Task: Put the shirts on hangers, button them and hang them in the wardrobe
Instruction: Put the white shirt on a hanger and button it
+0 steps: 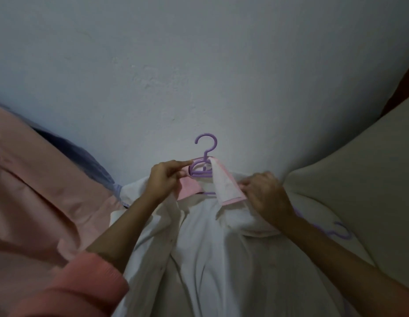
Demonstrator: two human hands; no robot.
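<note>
Head view, dim light. We see a white shirt (212,248) lying front-up on a pale bluish surface (199,76), its collar end away from us. The collar (226,186) is white with pink trim and a pink inner band; its right flap stands turned up, showing the white underside.

A purple hanger (204,165) sits inside the neck of the shirt. Its hook points away from us and lies clear of the fabric; its shoulders are hidden under the cloth, apart from a short purple stretch showing below the collar opening.

Left hand (164,179): fingers curled, pinching the left side of the collar just beside the hanger's neck, with the forefinger stretched toward the purple plastic. We cannot tell if the fingertip touches it. A pink sleeve (84,284) covers the left forearm near the bottom edge.

Right hand (265,197): fingers curled over the shirt's right shoulder, gripping the fabric at the outer edge of the raised collar flap.

A second purple hanger (341,229) lies to the right, partly hidden behind the right forearm, on a cream fabric (359,179). A pink garment (38,191) lies to the left, with a bluish-purple cloth (84,154) beyond it.

The shirt front lies open; buttons run along the left placket.
</note>
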